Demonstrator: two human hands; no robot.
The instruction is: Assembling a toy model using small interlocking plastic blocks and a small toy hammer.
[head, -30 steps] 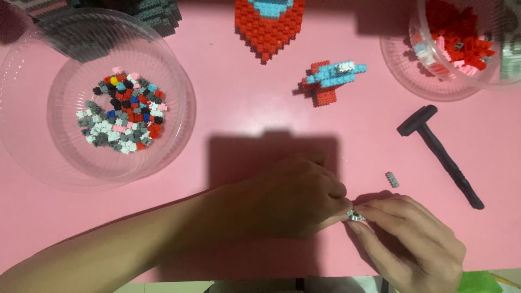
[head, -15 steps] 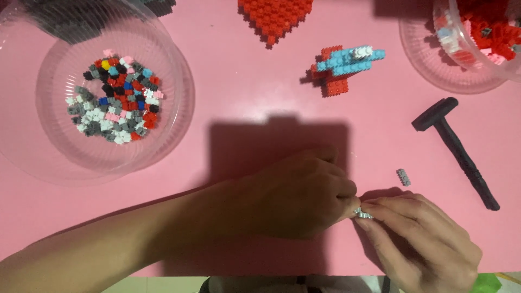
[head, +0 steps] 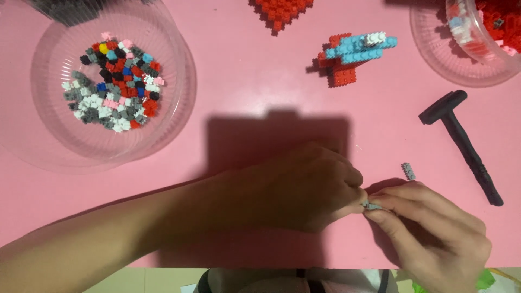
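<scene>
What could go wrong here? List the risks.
1. The tiny grey piece pinched between the left hand and right hand could slip from so small a grip.
2. The loose grey brick beside the right hand could get knocked away.

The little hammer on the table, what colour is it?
The hammer is black all over, head and handle. The head view shows it clearly, lying on the pink table.
</scene>
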